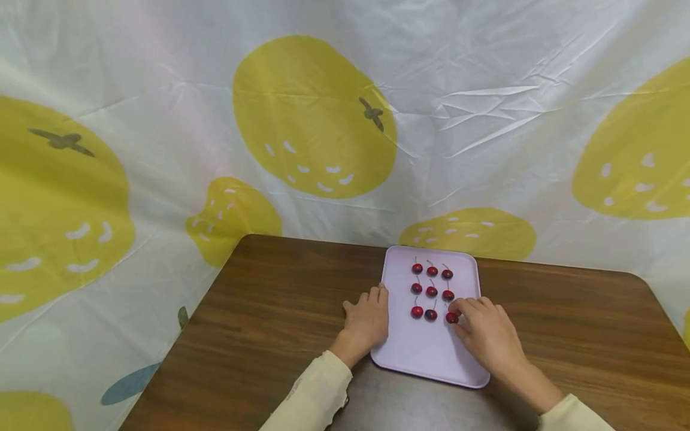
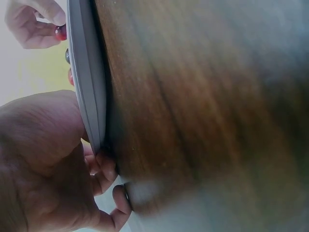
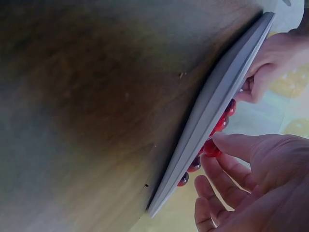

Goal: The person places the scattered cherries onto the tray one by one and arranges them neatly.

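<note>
A pale lilac tray (image 1: 426,353) lies on the table, bearing red cherries with thin stems in three rows of three. At the front row's right end my right hand (image 1: 490,335) pinches a cherry (image 1: 452,318) between thumb and fingers; in the right wrist view that cherry (image 3: 211,148) sits at the thumb tip. My left hand (image 1: 368,320) holds the tray's left edge. The left wrist view shows its curled fingers (image 2: 104,174) against the rim (image 2: 89,82), its thumb mostly hidden. Beside the pinched cherry is a darker cherry (image 1: 430,315).
The brown wood-grain table (image 1: 280,299) extends to both sides of the tray. A white cloth (image 1: 458,72) printed with big yellow fruit hangs behind and to the left, close to the table's far edge. Pale sleeves (image 1: 315,392) cover both forearms.
</note>
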Demonstrator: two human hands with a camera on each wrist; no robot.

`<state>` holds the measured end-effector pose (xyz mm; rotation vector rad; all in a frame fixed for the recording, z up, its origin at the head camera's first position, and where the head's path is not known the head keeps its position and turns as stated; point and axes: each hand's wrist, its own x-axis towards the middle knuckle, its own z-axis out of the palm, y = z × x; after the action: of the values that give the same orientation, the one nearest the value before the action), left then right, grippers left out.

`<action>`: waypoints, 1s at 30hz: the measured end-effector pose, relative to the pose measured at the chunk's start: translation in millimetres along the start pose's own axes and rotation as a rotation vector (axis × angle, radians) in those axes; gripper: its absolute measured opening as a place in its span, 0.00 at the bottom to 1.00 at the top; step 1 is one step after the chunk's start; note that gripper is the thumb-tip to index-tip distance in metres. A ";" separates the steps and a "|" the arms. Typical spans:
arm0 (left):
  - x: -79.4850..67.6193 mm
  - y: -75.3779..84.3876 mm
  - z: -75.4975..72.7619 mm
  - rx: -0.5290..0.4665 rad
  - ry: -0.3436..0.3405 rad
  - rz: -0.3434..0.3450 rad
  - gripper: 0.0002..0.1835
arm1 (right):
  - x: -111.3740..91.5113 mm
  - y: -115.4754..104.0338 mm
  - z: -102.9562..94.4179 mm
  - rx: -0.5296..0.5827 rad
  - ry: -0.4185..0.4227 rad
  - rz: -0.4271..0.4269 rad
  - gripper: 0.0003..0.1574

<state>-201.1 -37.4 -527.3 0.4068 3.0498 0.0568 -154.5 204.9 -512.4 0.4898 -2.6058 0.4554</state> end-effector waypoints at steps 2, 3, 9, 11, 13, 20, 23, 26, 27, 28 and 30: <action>0.1 -0.1 -0.1 -0.002 0.002 0.000 0.33 | 0.4 -0.5 1.0 -0.006 -0.005 0.005 0.20; 0.2 -0.2 -0.1 0.000 0.003 0.000 0.34 | 0.6 -0.6 1.6 -0.008 -0.006 0.007 0.20; -0.6 -0.2 -0.8 -0.006 0.006 0.000 0.33 | 0.9 -0.8 3.1 -0.017 -0.021 0.013 0.19; -0.7 -0.1 -0.9 -0.008 0.009 -0.001 0.33 | 1.0 -0.8 3.1 -0.021 -0.035 0.013 0.19; -0.5 -0.1 -0.8 -0.007 0.009 -0.002 0.32 | 0.7 -0.5 3.2 -0.026 -0.052 0.010 0.18; 0.6 -0.1 -0.1 0.003 -0.003 -0.010 0.33 | -0.3 1.2 4.1 -0.033 -0.083 -0.003 0.18; 0.6 0.0 0.2 0.003 -0.004 -0.009 0.33 | -0.6 1.8 4.5 -0.035 -0.093 0.003 0.19; 0.4 0.2 0.4 0.001 -0.004 -0.008 0.33 | -0.2 1.8 4.1 -0.034 -0.102 0.008 0.19; 0.4 0.2 0.3 0.001 -0.004 -0.007 0.33 | -0.2 1.8 4.1 -0.032 -0.105 0.009 0.20; 0.3 0.3 0.3 0.001 -0.004 -0.007 0.33 | 0.1 1.6 3.8 -0.029 -0.105 0.009 0.20; 0.9 0.1 0.7 0.002 -0.004 -0.008 0.33 | 0.3 1.1 3.1 -0.021 -0.109 0.018 0.21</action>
<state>-201.9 -37.1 -528.1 0.3950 3.0479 0.0520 -156.3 204.6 -515.1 0.4972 -2.7188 0.4173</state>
